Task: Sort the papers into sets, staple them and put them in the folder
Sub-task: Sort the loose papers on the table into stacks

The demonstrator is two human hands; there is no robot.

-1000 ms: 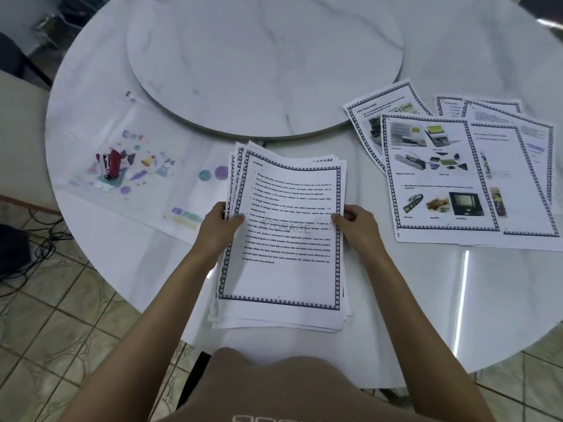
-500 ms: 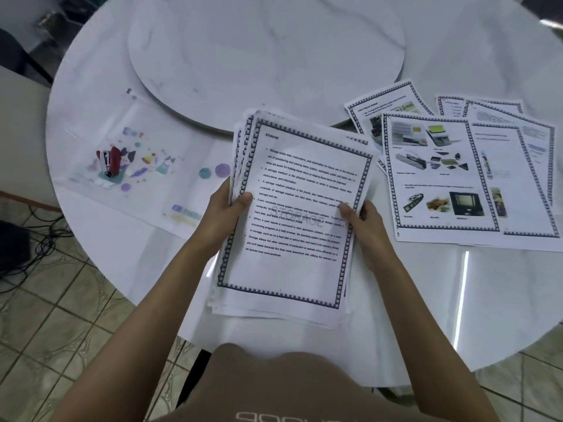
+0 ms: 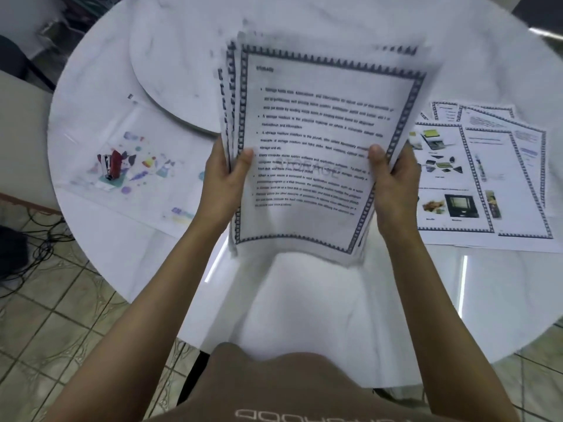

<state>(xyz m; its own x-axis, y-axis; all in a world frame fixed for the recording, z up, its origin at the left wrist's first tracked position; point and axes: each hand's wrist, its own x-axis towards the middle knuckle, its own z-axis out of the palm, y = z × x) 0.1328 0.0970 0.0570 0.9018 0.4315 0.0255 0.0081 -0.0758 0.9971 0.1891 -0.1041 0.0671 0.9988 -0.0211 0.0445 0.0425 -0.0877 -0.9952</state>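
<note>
the stack of papers (image 3: 310, 153) is held clear above the table (image 3: 304, 300), long axis running away from the person, its side edges pinched by the left hand (image 3: 224, 178) and the right hand (image 3: 393, 181), thumbs on top, the laid-out sheets (image 3: 451, 178) lying nearer the right hand.

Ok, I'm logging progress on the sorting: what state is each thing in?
stack of papers, held up off the table, sheets fanned at the left edge
left hand, grips the stack's left edge, thumb on top
right hand, grips its right edge, thumb on top
loose sheets, flat on the table, overlapping, at the right
stapler, resting on the folder, untouched
folder, flat on the table
</note>
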